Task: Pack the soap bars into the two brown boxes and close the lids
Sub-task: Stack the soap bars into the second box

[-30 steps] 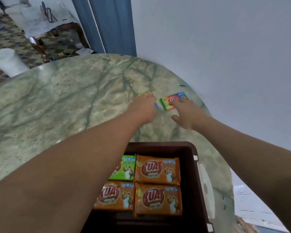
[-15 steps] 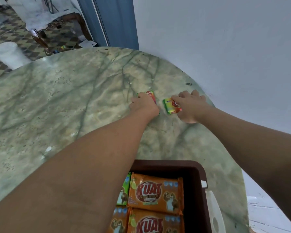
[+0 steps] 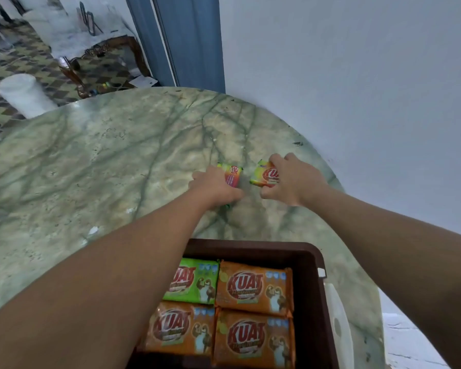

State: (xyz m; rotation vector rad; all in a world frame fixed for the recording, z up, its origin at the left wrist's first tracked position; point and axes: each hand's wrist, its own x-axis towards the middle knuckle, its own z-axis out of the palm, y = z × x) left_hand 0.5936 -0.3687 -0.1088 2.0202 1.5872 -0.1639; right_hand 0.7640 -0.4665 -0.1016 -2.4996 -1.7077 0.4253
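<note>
At the far side of the green marble table, my left hand (image 3: 214, 188) grips a rainbow-wrapped soap bar (image 3: 233, 174), tilted up on its edge. Just to its right, my right hand (image 3: 293, 179) holds a second rainbow soap bar (image 3: 264, 176), lifted off the tabletop. Close to me stands an open brown box (image 3: 308, 288). Inside it lie one green soap bar (image 3: 197, 279) and three orange ones (image 3: 253, 287), flat and side by side. My left forearm hides the box's left part.
The marble table (image 3: 96, 166) runs wide to the left. A white wall (image 3: 357, 89) borders its right edge. A white lid piece (image 3: 338, 323) lies right of the box. Beyond the table are a blue door frame, a white cylinder (image 3: 22, 94) and a patterned floor.
Both hands closed around the two rainbow soap bars and raised them off the table. The bars now tilt up. The view shifted slightly back toward the box.
</note>
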